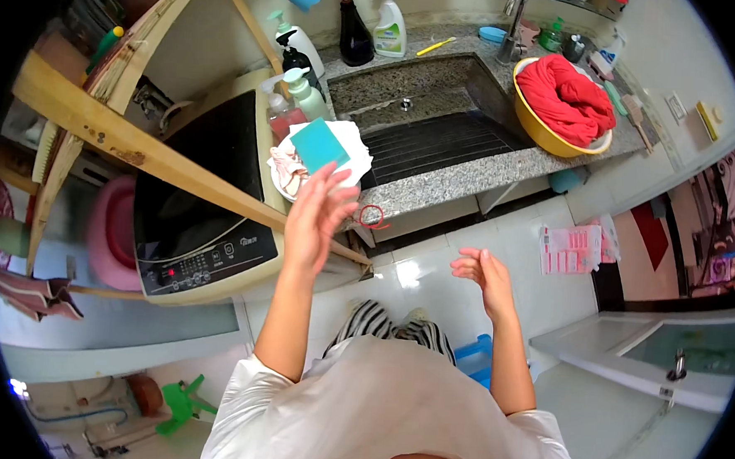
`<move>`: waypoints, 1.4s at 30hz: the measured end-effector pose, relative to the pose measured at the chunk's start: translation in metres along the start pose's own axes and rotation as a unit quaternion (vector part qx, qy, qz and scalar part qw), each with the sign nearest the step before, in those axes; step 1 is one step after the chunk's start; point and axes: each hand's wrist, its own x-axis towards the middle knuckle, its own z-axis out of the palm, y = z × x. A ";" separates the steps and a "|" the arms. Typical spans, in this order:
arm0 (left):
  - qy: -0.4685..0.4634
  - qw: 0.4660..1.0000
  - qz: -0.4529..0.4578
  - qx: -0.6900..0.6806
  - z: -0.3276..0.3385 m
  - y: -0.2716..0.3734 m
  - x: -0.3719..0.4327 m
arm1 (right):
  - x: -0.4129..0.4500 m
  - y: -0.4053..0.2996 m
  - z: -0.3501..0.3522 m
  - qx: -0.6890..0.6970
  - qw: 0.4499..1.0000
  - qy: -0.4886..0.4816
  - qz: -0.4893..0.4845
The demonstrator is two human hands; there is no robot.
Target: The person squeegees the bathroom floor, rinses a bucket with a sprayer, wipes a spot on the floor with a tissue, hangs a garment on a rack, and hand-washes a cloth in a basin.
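Note:
My left hand (318, 224) is raised with its fingers apart and nothing visible in it. It is nearest to a white bowl (280, 186), and the fingertips overlap its contents in view; whether they touch cannot be told. White cloth (358, 148) and a crumpled pinkish cloth (288, 172) fill the bowl, with a flat teal square (319, 145) lying on top. My right hand (486, 279) hangs over the tiled floor, holding nothing, its fingers loosely bent. Red cloth (564, 99) is heaped in a yellow basin (535, 127) on the counter's right side.
A dark stone sink (406, 85) is set in the granite counter (445, 174), below a metal faucet (512, 25). Several pump bottles (309, 95) crowd its left end. A wooden beam (147, 155) crosses above the washing machine (206, 152). A blue plastic stool or container (476, 360) stands behind my right forearm.

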 end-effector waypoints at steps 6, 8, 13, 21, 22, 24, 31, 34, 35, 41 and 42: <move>0.149 0.659 0.236 0.698 -0.021 -0.009 0.038 | 0.002 -0.005 -0.059 0.002 0.999 0.044 0.019; 0.188 0.574 0.210 0.769 -0.025 -0.007 0.047 | 0.006 -0.010 -0.080 0.009 0.998 0.055 0.013; 0.323 0.618 0.060 0.714 -0.050 -0.017 0.074 | 0.032 -0.025 -0.149 -0.016 0.996 0.085 0.010; 0.428 0.456 0.339 0.702 0.053 0.084 0.106 | 0.064 -0.069 -0.268 -0.086 0.994 0.067 0.006; 0.415 0.539 0.389 0.622 0.103 0.073 0.122 | 0.063 -0.066 -0.289 -0.084 0.993 0.082 -0.005; 0.310 0.645 0.435 0.546 0.168 0.071 0.147 | 0.057 -0.068 -0.325 -0.099 0.986 0.133 -0.018; -0.289 0.811 0.327 0.391 0.335 0.008 0.170 | 0.037 -0.022 -0.461 -0.236 0.925 0.294 0.040; -0.468 0.801 0.259 0.269 0.437 -0.089 0.178 | 0.022 0.010 -0.541 -0.179 0.940 0.287 0.041; -0.415 0.827 0.245 0.290 0.467 -0.122 0.166 | 0.027 0.017 -0.561 -0.175 0.944 0.278 0.038; -0.475 0.783 -0.122 0.383 0.603 -0.350 0.147 | 0.029 0.061 -0.712 -0.167 0.926 0.314 0.126; -0.490 0.768 -0.169 0.375 0.606 -0.383 0.145 | 0.036 0.078 -0.737 -0.189 0.915 0.330 0.138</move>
